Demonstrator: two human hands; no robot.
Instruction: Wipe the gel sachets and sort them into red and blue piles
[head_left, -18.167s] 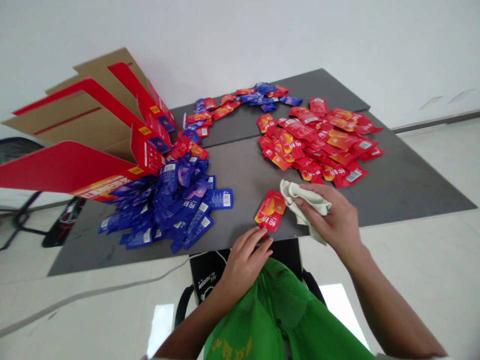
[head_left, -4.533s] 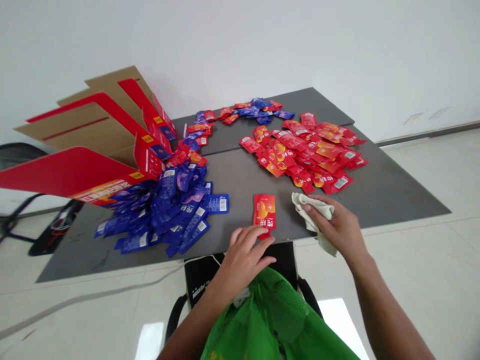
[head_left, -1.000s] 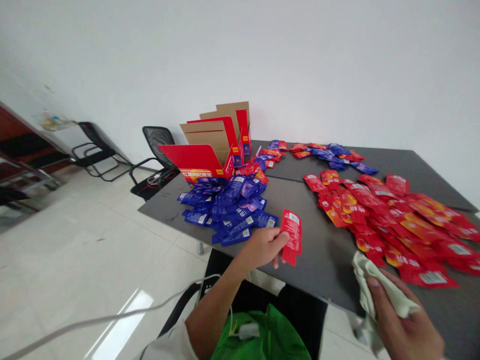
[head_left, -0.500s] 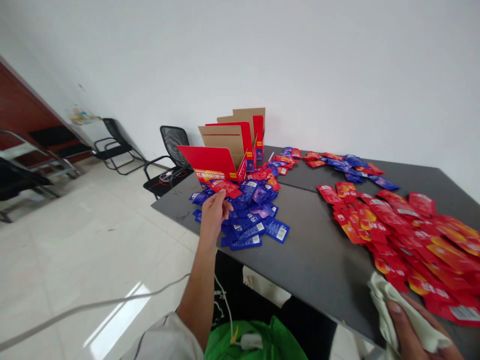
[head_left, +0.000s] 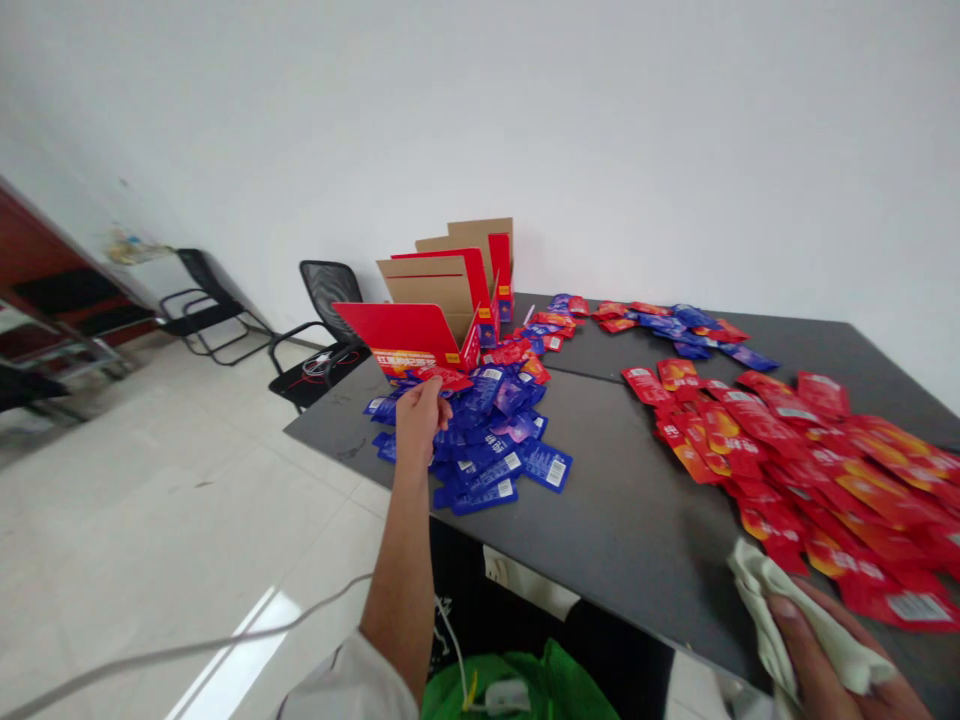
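Observation:
My left hand point(head_left: 420, 418) pinches a red sachet point(head_left: 450, 378) by its near end. It holds the sachet over a heap of blue sachets point(head_left: 480, 455), just in front of an open red carton point(head_left: 394, 335). My fingers partly cover the sachet. At the lower right, my right hand point(head_left: 814, 640) is closed round a crumpled pale cloth point(head_left: 761, 580), close to the table's front edge. Beside that hand spreads a large pile of red sachets point(head_left: 810, 465).
More open cartons point(head_left: 484, 265) stand in a row behind the nearest one. Mixed red and blue sachets point(head_left: 679, 325) lie along the back of the dark table point(head_left: 600, 480). A black chair point(head_left: 326, 300) stands beyond the left end, and a cable point(head_left: 247, 635) crosses the lower left.
My left hand has carried the red sachet a little forward, to the foot of the nearest carton. The right hand keeps hold of the cloth. The whole view has shifted slightly.

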